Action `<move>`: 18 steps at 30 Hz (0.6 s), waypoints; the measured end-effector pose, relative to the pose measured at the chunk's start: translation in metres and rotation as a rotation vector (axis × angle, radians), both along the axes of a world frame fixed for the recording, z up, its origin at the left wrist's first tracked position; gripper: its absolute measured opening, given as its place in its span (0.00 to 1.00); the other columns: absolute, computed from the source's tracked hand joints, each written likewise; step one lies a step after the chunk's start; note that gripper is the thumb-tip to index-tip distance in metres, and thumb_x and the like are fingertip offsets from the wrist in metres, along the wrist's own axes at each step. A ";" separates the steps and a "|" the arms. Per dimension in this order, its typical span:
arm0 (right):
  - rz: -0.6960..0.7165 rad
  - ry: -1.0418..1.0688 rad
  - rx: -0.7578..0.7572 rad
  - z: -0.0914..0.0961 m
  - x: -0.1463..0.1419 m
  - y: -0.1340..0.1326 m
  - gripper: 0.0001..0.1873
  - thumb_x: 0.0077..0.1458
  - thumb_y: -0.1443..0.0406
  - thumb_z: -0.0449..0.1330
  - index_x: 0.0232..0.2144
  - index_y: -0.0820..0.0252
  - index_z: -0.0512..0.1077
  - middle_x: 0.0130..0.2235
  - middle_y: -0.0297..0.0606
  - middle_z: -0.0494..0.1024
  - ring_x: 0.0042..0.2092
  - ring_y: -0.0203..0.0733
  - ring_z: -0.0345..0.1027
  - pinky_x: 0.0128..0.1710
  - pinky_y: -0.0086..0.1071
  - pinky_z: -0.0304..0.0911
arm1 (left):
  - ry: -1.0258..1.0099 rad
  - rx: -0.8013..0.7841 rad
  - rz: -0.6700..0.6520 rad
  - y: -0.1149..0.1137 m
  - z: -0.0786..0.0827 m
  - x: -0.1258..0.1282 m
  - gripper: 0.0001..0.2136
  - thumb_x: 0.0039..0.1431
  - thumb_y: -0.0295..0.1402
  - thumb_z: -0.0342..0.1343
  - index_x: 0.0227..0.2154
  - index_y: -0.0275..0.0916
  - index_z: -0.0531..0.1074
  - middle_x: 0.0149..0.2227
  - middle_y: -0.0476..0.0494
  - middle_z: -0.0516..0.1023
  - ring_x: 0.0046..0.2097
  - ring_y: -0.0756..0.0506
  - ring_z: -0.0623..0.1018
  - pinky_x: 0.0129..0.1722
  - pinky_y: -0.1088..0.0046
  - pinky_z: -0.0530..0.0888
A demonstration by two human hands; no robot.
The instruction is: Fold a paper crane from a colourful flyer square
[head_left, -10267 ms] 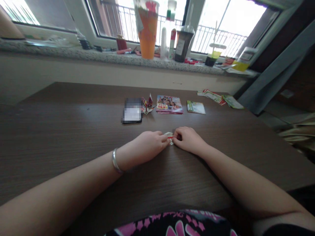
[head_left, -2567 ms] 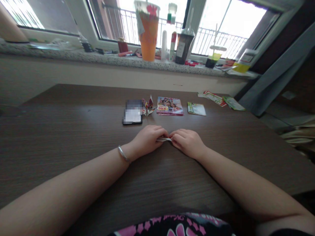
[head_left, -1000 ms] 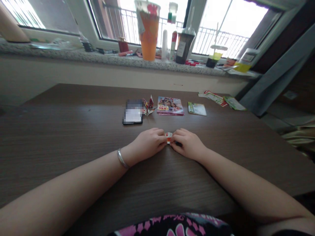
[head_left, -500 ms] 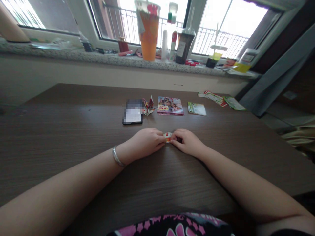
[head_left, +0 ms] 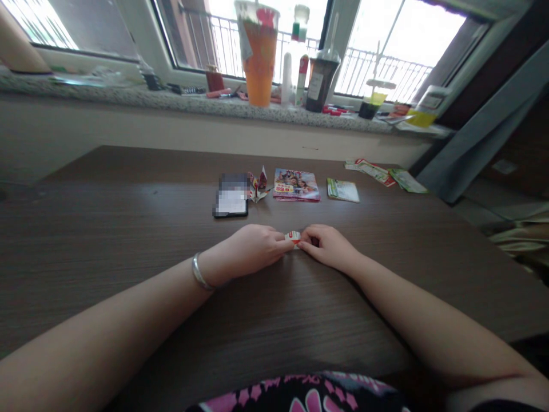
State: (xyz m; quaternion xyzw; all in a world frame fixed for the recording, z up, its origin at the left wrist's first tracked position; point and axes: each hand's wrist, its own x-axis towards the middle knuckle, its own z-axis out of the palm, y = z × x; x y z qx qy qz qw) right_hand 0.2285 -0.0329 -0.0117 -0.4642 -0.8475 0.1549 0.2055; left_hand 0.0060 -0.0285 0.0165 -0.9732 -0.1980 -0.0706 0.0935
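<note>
A small piece of printed paper [head_left: 293,236], white with red and orange, lies between my hands on the brown table [head_left: 274,320]. My left hand [head_left: 257,247] pinches its left side, and one finger reaches across its front edge. At the right end, my right hand [head_left: 325,244] holds it between thumb and fingertips. Both hands hide most of the paper's edges. Beyond them stands a folded paper crane [head_left: 259,187], beside a blurred-out phone [head_left: 232,195].
Behind lie a stack of colourful printed leaflets [head_left: 297,185], a smaller green and white stack [head_left: 343,190] and loose paper strips [head_left: 377,173]. On the windowsill [head_left: 180,104] stand a tall orange cup [head_left: 259,63], a dark drink cup [head_left: 319,83] and several bottles.
My left hand's finger has slid right across the front of the paper, covering more of it. My right hand has shifted slightly to the right.
</note>
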 end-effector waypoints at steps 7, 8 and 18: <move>-0.065 -0.046 0.012 0.000 0.000 0.001 0.10 0.55 0.63 0.60 0.23 0.59 0.68 0.26 0.32 0.72 0.29 0.35 0.62 0.29 0.28 0.51 | 0.023 0.018 -0.010 -0.001 -0.001 0.000 0.15 0.60 0.24 0.53 0.49 0.41 0.68 0.42 0.45 0.79 0.37 0.47 0.78 0.33 0.73 0.70; -0.070 -0.060 0.015 0.000 0.000 0.001 0.10 0.55 0.62 0.60 0.23 0.59 0.68 0.26 0.32 0.72 0.29 0.35 0.62 0.29 0.28 0.51 | 0.028 0.026 -0.012 -0.001 -0.001 0.000 0.14 0.60 0.24 0.52 0.48 0.41 0.69 0.42 0.45 0.79 0.38 0.47 0.78 0.33 0.73 0.70; -0.085 -0.165 0.036 0.005 -0.004 0.000 0.10 0.56 0.62 0.57 0.25 0.59 0.68 0.27 0.34 0.72 0.31 0.37 0.63 0.31 0.29 0.52 | 0.005 0.088 -0.011 -0.002 -0.005 0.002 0.10 0.61 0.27 0.52 0.44 0.40 0.71 0.40 0.45 0.77 0.36 0.46 0.75 0.31 0.71 0.69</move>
